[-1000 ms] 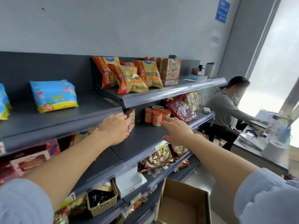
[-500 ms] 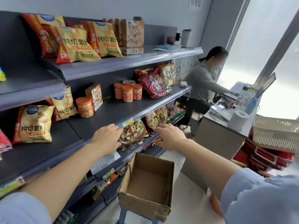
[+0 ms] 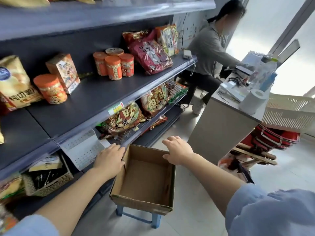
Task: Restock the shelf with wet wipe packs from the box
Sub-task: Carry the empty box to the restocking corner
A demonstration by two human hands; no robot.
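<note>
Beside the shelf (image 3: pixel 95 99), on a blue stool (image 3: pixel 155 220), the cardboard box (image 3: pixel 144 181) stands mouth up, its long axis running away from the viewer. The left hand (image 3: pixel 109 160), fingers straight, lies at its far-left corner; the right hand (image 3: pixel 178 150), fingers loosely spread, rests at its far-right corner.

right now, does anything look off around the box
Yes. The box is empty, with no wipe packs in it, and it overhangs the small blue stool under it. Left of it, a white perforated panel sits tilted under the shelf edge.
</note>
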